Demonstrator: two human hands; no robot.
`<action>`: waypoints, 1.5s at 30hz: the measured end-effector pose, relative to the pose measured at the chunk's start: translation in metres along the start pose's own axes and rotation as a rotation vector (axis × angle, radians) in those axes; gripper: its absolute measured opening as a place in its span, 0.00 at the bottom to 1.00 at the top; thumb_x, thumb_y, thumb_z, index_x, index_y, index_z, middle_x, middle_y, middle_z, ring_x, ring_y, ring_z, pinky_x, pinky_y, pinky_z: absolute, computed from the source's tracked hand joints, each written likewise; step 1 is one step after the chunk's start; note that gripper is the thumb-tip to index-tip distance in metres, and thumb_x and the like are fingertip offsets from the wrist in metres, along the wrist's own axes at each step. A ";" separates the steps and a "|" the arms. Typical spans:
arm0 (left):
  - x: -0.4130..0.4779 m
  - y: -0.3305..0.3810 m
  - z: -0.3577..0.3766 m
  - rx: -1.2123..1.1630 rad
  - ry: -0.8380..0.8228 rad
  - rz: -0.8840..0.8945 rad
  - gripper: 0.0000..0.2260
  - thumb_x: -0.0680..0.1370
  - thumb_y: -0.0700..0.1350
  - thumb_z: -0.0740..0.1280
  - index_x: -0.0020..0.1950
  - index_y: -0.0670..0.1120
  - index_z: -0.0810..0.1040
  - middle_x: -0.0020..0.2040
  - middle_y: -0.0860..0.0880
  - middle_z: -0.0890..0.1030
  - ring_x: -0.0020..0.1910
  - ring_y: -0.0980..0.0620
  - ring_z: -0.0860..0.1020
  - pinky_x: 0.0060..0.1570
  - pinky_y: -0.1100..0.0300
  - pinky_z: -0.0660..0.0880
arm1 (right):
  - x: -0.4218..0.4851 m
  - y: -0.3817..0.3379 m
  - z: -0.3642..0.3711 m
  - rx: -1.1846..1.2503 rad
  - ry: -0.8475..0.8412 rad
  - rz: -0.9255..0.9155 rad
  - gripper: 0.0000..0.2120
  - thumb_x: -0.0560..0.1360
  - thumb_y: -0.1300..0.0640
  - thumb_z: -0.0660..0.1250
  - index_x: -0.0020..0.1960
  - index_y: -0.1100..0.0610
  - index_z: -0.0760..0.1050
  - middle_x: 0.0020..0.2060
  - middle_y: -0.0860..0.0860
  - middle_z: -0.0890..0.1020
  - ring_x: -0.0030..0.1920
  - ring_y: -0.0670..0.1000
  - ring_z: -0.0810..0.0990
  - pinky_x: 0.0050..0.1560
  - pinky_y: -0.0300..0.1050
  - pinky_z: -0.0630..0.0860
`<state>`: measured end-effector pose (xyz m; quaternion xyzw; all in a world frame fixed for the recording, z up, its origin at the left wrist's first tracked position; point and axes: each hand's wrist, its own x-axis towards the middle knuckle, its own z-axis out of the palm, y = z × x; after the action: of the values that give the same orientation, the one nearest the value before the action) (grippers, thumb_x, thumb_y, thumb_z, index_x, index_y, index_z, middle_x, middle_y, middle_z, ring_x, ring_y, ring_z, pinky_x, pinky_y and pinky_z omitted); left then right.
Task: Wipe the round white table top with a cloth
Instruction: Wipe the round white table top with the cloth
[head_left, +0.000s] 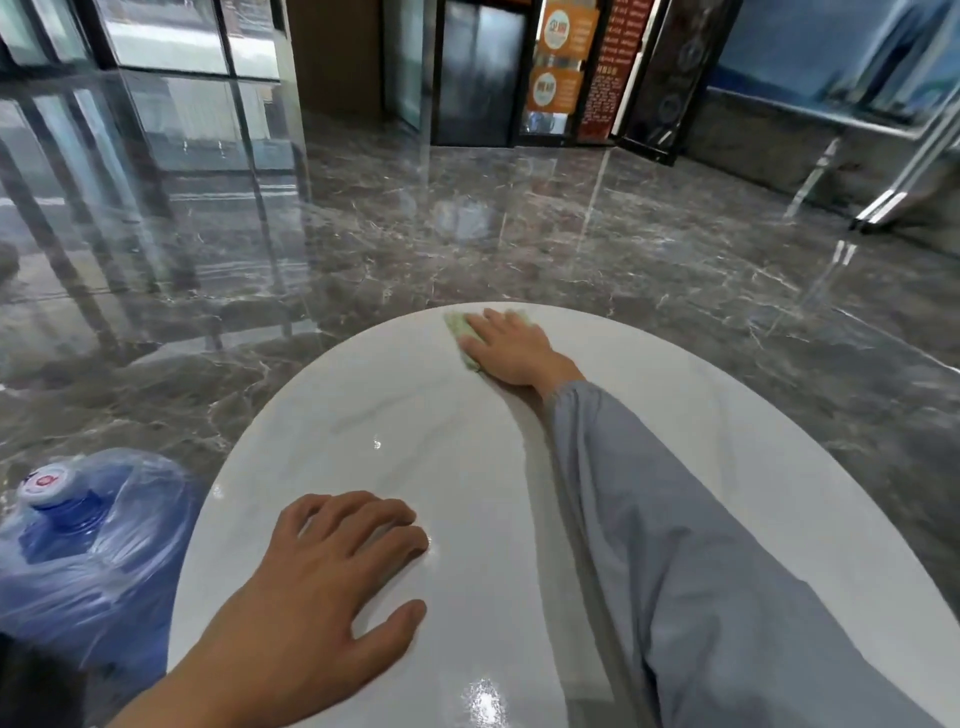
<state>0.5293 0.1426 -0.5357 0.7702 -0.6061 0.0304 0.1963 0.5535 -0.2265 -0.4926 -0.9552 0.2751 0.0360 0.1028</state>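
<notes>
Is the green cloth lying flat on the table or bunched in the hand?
Flat: the right hand presses the green cloth onto the table top with straight fingers. Whether it is folded in layers, cannot tell.

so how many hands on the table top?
2. The right hand presses the pale green cloth at the far edge of the round white table top; the left hand rests empty on the near side.

One wide-angle head view looks forward and down from just above the near side of the round white desk (467, 467), whose near rim runs off the bottom edge. The left hand (332, 571) looms large and close, while the right hand (511, 345) appears small at the far rim. Marble floor (519, 234) and glass panels (166, 36) fill the upper half.
</notes>
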 end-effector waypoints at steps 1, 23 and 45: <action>0.000 0.000 0.001 0.002 0.003 0.008 0.19 0.76 0.66 0.67 0.66 0.63 0.75 0.67 0.65 0.73 0.69 0.57 0.72 0.68 0.49 0.64 | -0.008 0.036 -0.005 0.025 -0.003 0.103 0.29 0.85 0.37 0.47 0.84 0.42 0.52 0.85 0.47 0.50 0.84 0.56 0.48 0.79 0.61 0.46; 0.004 0.000 0.000 0.006 -0.001 -0.010 0.21 0.76 0.69 0.59 0.64 0.62 0.77 0.65 0.62 0.75 0.68 0.51 0.73 0.65 0.45 0.66 | -0.301 0.219 0.010 0.146 0.060 0.823 0.31 0.81 0.32 0.44 0.83 0.37 0.48 0.84 0.43 0.48 0.84 0.55 0.44 0.78 0.66 0.47; 0.004 0.004 -0.006 0.022 -0.068 0.013 0.28 0.76 0.72 0.53 0.68 0.59 0.76 0.71 0.53 0.77 0.71 0.41 0.73 0.67 0.38 0.68 | -0.527 -0.110 0.110 0.153 0.073 0.482 0.28 0.85 0.36 0.44 0.82 0.33 0.38 0.80 0.39 0.31 0.77 0.47 0.22 0.77 0.59 0.26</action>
<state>0.5281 0.1405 -0.5277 0.7690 -0.6170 0.0121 0.1667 0.1649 0.1619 -0.5146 -0.8523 0.5002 0.0038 0.1532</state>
